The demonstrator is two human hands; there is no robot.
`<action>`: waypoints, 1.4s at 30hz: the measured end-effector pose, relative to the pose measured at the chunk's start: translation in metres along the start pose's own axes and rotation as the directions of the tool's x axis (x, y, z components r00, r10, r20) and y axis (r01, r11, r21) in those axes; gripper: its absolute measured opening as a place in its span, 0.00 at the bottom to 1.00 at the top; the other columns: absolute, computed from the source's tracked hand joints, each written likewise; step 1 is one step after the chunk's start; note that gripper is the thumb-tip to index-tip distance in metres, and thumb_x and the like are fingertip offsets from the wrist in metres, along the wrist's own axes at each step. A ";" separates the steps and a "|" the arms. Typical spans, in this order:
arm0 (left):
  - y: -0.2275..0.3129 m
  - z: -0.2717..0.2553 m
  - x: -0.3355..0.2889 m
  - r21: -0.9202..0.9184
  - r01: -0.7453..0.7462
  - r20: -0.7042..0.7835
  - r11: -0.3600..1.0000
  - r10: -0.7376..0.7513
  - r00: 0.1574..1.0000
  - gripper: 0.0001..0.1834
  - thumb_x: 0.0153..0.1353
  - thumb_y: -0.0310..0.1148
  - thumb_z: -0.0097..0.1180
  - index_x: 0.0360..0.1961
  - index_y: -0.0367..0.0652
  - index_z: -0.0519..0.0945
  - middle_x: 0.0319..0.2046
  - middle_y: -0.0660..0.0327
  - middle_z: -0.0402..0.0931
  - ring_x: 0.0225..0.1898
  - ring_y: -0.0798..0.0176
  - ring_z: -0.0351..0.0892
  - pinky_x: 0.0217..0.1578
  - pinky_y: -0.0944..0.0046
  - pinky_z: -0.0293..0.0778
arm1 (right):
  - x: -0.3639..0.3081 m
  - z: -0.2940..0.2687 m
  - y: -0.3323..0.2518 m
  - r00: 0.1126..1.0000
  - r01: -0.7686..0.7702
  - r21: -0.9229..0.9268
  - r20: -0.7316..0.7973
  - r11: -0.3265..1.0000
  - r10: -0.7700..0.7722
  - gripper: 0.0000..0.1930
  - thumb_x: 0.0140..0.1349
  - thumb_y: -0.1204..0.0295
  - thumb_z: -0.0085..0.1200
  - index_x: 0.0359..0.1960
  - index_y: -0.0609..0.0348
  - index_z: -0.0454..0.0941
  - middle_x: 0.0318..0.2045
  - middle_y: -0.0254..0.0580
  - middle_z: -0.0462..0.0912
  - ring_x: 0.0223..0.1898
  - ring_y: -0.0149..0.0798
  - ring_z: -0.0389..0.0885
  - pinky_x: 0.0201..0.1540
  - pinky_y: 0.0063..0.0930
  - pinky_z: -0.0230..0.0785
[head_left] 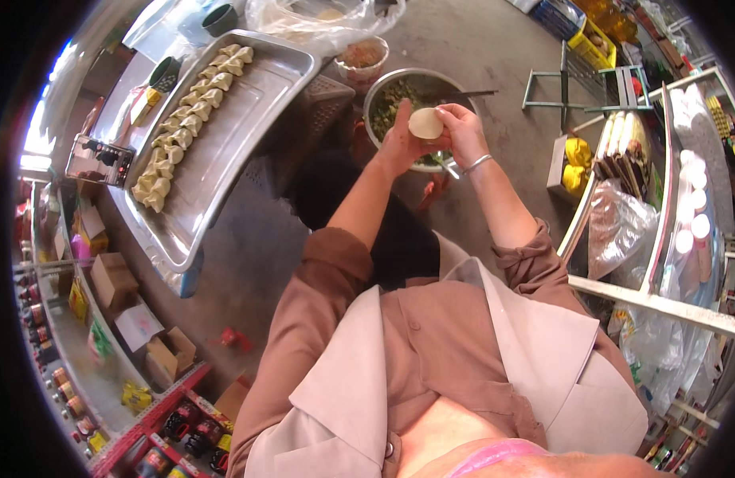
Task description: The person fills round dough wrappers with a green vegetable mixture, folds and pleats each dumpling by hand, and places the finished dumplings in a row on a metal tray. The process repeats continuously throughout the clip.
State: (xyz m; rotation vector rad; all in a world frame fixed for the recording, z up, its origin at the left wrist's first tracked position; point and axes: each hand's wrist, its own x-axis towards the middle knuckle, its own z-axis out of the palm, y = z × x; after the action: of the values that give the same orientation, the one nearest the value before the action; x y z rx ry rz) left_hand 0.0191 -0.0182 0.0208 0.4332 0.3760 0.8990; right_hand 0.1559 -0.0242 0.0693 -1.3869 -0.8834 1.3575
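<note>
A round, pale dumpling wrapper [425,123] lies between my two hands above the bowl. My left hand [401,145] is closed around its left side and underside, with the thumb up. On the other side, my right hand [461,131] pinches the wrapper's right edge. Below them stands a metal bowl [373,89] with chopped green filling [395,94]. A dark utensil handle [475,93] sticks out past the bowl's right rim. Folded dumplings [194,119] fill the left side of a large metal tray [248,135] to my left.
A tub of reddish-brown contents [361,57] stands beside the bowl, near a clear plastic bag [335,24]. A phone [100,159] is mounted at the tray's left. Shelves of goods [654,199] stand at right, and a metal-framed stool [562,88] beyond. Cardboard boxes [115,279] sit at left.
</note>
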 end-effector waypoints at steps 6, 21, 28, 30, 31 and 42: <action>-0.001 -0.006 -0.010 0.483 -0.097 -0.246 0.870 0.242 0.939 0.18 0.70 0.38 0.45 0.46 0.34 0.80 0.39 0.56 0.81 0.39 0.62 0.82 0.40 0.62 0.80 | -0.016 -0.031 0.021 0.998 0.064 0.095 -0.024 0.993 -0.062 0.09 0.62 0.77 0.56 0.42 0.68 0.77 0.33 0.48 0.83 0.29 0.37 0.84 0.32 0.26 0.80; 0.002 -0.030 -0.003 0.668 -0.095 -0.552 0.738 0.577 0.602 0.15 0.55 0.22 0.57 0.45 0.31 0.81 0.40 0.53 0.82 0.38 0.60 0.83 0.40 0.63 0.79 | -0.035 -0.059 0.091 0.997 -0.019 -0.194 -0.079 0.981 0.003 0.18 0.58 0.69 0.62 0.47 0.67 0.78 0.26 0.39 0.84 0.23 0.29 0.81 0.28 0.23 0.75; 0.004 -0.024 -0.011 0.689 -0.050 -0.521 0.723 0.542 0.659 0.14 0.55 0.25 0.61 0.43 0.31 0.81 0.36 0.55 0.82 0.35 0.64 0.82 0.39 0.66 0.78 | 0.000 -0.066 0.106 0.935 0.113 -0.457 -0.252 0.882 -0.251 0.10 0.67 0.67 0.53 0.42 0.59 0.82 0.30 0.39 0.84 0.26 0.29 0.81 0.31 0.24 0.75; 0.003 -0.021 -0.010 0.681 -0.060 -0.519 0.730 0.539 0.664 0.13 0.56 0.26 0.61 0.42 0.30 0.82 0.36 0.55 0.83 0.34 0.64 0.82 0.39 0.66 0.78 | -0.003 -0.071 0.100 0.884 0.208 -0.677 -0.179 0.706 -0.432 0.11 0.68 0.67 0.50 0.42 0.58 0.82 0.31 0.41 0.84 0.27 0.34 0.83 0.32 0.27 0.75; 0.002 -0.020 -0.010 0.671 -0.066 -0.525 0.739 0.536 0.661 0.13 0.57 0.26 0.61 0.42 0.29 0.82 0.36 0.55 0.83 0.34 0.65 0.82 0.39 0.66 0.78 | -0.004 -0.072 0.098 0.844 0.267 -0.750 -0.122 0.606 -0.523 0.11 0.67 0.67 0.50 0.42 0.57 0.82 0.31 0.42 0.84 0.28 0.37 0.83 0.34 0.29 0.75; 0.002 -0.022 -0.008 0.638 -0.036 -0.563 0.769 0.498 0.659 0.15 0.60 0.31 0.61 0.44 0.30 0.82 0.36 0.57 0.83 0.34 0.67 0.81 0.37 0.67 0.77 | -0.029 -0.048 0.101 0.734 0.477 -0.866 0.298 0.151 -0.610 0.08 0.66 0.67 0.48 0.37 0.53 0.79 0.33 0.42 0.83 0.35 0.44 0.82 0.37 0.37 0.75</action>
State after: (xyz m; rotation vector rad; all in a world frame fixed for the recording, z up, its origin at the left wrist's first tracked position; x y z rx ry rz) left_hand 0.0028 -0.0190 0.0043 0.7158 1.3785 1.2512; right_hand 0.1868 -0.0865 -0.0232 -1.6017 -2.0181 0.0425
